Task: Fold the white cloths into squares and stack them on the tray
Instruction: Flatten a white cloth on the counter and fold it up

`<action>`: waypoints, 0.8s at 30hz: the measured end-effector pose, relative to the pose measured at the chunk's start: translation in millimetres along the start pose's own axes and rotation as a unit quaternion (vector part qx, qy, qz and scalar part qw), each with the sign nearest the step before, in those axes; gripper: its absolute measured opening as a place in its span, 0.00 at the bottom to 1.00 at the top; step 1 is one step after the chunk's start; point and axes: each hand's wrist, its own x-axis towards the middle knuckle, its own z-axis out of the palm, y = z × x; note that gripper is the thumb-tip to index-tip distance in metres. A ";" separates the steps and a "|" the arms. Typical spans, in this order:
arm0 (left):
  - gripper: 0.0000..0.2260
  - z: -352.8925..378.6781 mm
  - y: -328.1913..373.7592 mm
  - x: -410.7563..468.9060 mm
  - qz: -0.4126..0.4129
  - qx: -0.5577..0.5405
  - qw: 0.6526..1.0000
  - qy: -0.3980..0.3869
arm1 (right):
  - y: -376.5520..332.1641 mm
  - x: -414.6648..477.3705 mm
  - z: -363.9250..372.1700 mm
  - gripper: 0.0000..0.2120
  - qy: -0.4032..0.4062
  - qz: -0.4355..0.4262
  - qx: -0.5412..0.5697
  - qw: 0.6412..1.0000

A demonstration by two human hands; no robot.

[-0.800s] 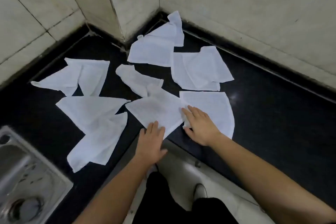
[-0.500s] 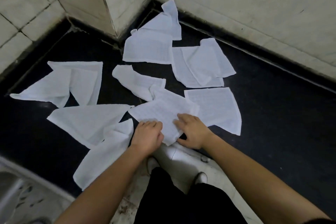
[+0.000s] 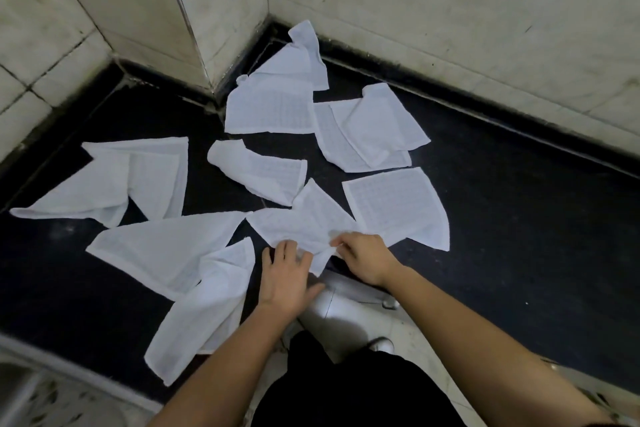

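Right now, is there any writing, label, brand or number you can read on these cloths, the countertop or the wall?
None can be read. The white cloths show only a woven grid texture; the black countertop and the wall tiles carry no print.

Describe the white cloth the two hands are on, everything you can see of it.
The cloth is white, thin woven fabric with a faint grid texture. It lies mostly flat but wrinkled on the dark counter, one corner pointing away from the person and its near edge bunched up. The left hand rests on that near edge, and the right hand pinches it alongside. Its far corner meets a crumpled cloth, and its right side reaches a flat cloth.
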 end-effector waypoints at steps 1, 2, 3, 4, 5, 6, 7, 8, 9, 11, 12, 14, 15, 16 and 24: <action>0.20 0.9 -1.4 0.9 -0.004 -0.004 1.000 0.021 | -2.0 -1.6 -1.1 0.13 0.007 -0.008 -0.006 1.000; 0.13 0.5 -3.0 2.7 0.000 -0.012 0.999 0.044 | -2.6 -3.5 -2.7 0.13 0.010 -0.017 -0.014 1.000; 0.08 -2.8 -4.2 3.7 0.007 -0.024 0.998 0.057 | -2.8 -6.2 -4.7 0.14 0.009 -0.023 -0.018 1.000; 0.06 -5.6 -5.9 4.8 0.018 -0.036 0.997 0.071 | -3.4 -9.8 -7.9 0.15 0.006 -0.025 -0.015 1.000; 0.07 -10.9 -8.5 5.3 0.027 -0.047 0.995 0.080 | -3.8 -13.3 -11.6 0.16 0.001 -0.021 -0.001 1.000; 0.09 -14.6 -12.3 7.1 0.040 -0.060 0.993 0.097 | -3.8 -16.3 -16.4 0.17 -0.002 -0.014 0.020 1.000; 0.09 -21.1 -16.3 8.9 0.051 -0.085 0.989 0.114 | -3.3 -17.9 -21.7 0.18 -0.009 -0.001 0.044 0.999; 0.09 -28.7 -19.4 11.2 0.063 -0.116 0.983 0.131 | -3.0 -18.7 -27.3 0.19 -0.017 0.009 0.057 0.998; 0.07 -37.7 -21.9 13.4 0.069 -0.145 0.977 0.143 | -3.5 -19.3 -33.2 0.22 -0.021 0.011 0.055 0.998; 0.06 -58.8 -22.4 20.4 0.078 -0.196 0.966 0.152 | -2.4 -20.7 -42.1 0.24 -0.010 -0.008 0.021 1.000; 0.07 -70.2 -20.4 24.9 0.072 -0.217 0.961 0.153 | -1.2 -21.0 -45.6 0.21 0.006 -0.021 0.008 1.000; 0.06 -91.7 -14.3 34.3 0.030 -0.273 0.952 0.137 | 2.3 -21.4 -55.5 0.13 0.047 -0.029 0.016 0.998; 0.05 -101.8 -9.8 39.3 0.008 -0.307 0.944 0.119 | 7.1 -22.7 -61.9 0.11 0.066 -0.021 0.029 0.997; 0.05 -110.9 -4.8 45.0 0.000 -0.332 0.937 0.111 | 12.8 -25.9 -70.1 0.09 0.087 -0.010 0.041 0.995; 0.06 -161.3 54.9 90.1 0.086 -0.432 0.895 0.067 | 78.2 -83.6 -133.0 0.06 0.260 0.107 0.245 0.928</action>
